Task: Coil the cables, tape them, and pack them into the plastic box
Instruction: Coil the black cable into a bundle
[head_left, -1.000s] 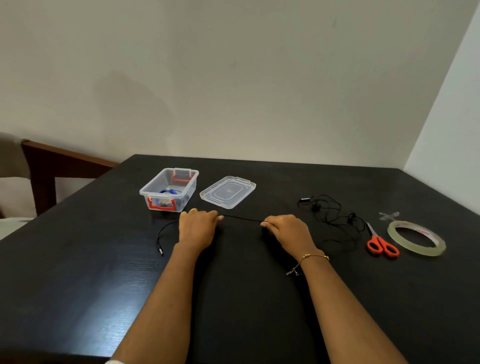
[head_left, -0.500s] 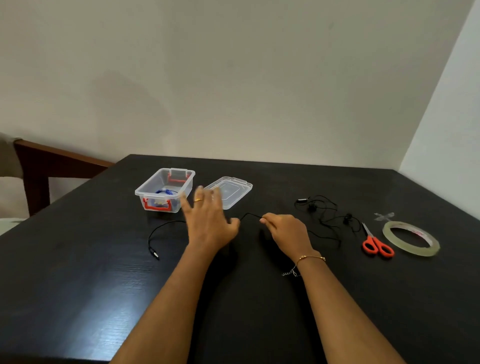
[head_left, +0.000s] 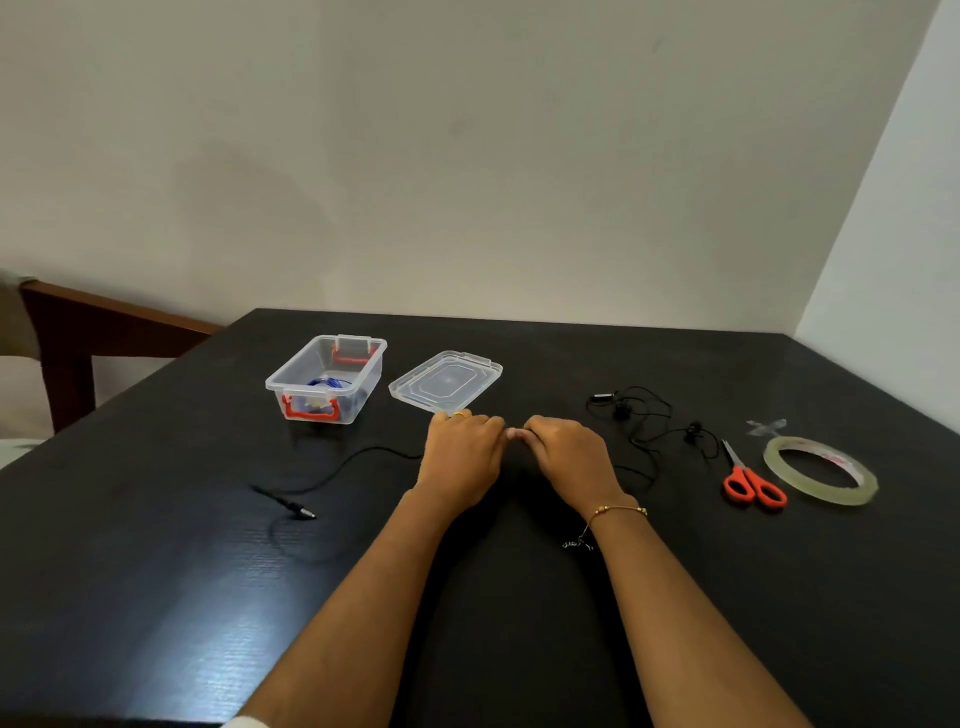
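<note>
The left hand (head_left: 460, 460) and the right hand (head_left: 569, 460) now sit knuckle to knuckle near the middle of the table (head_left: 156, 597), where 1 second ago they were well apart with a straight stretch of the black cable (head_left: 337, 470) pulled taut between them. Half a second ago the left hand was lifted with its fingers spread, off the cable; now it is back down, its fingers curled and meeting the right hand's fingertips. Both hands appear to pinch the cable at that meeting point, though the cable itself is hidden under them, so the grip is a judgement.

The cable's free end with its plug (head_left: 298, 510) trails on the table to the left, and it lies closer to the hands than before. To the right the rest of the cable runs off in a loose tangle (head_left: 644, 421) toward the scissors (head_left: 750, 483) and the tape roll (head_left: 821, 470).

Bringing the hands together reads as folding the first loop of this cable, so coiling is just starting. The plastic box (head_left: 291, 371) stands open behind the left hand with a blue coil (head_left: 330, 384) inside, its lid (head_left: 447, 381) lying beside it. Taping and packing this cable are not yet done.
</note>
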